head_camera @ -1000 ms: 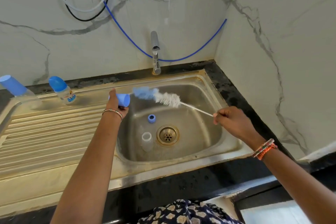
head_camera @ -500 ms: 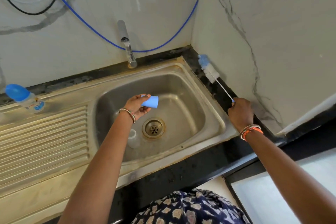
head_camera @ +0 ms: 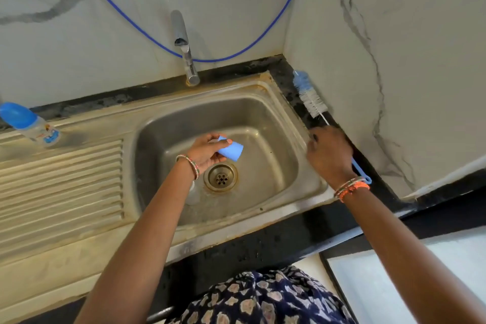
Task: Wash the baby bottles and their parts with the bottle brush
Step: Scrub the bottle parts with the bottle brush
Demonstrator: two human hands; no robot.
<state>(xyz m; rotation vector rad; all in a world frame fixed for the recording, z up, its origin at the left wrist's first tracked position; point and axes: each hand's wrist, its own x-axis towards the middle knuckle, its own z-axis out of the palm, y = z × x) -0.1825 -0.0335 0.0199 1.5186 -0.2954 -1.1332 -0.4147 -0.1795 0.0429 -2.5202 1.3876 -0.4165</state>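
At the bench's far left edge, on the back rim of the ribbed drainboard point(head_camera: 60, 181), a baby bottle point(head_camera: 31, 125) with a blue cap stands tilted. Over the sink basin point(head_camera: 265, 126), the left hand point(head_camera: 207, 151) holds a blue bottle cap point(head_camera: 231, 151), thumb and fingers curled round it, just above the drain point(head_camera: 221, 177). A clear bottle part point(head_camera: 193, 193) stands on the basin floor, half hidden behind the left wrist. The tap point(head_camera: 184, 47) rises at the basin's back edge. The right hand point(head_camera: 328, 152) hovers at the basin's right rim; whether its fingers grip anything cannot be told. Beneath it the bottle brush point(head_camera: 310, 98) lies along the bench's dark right-hand strip, bristles toward the back corner.
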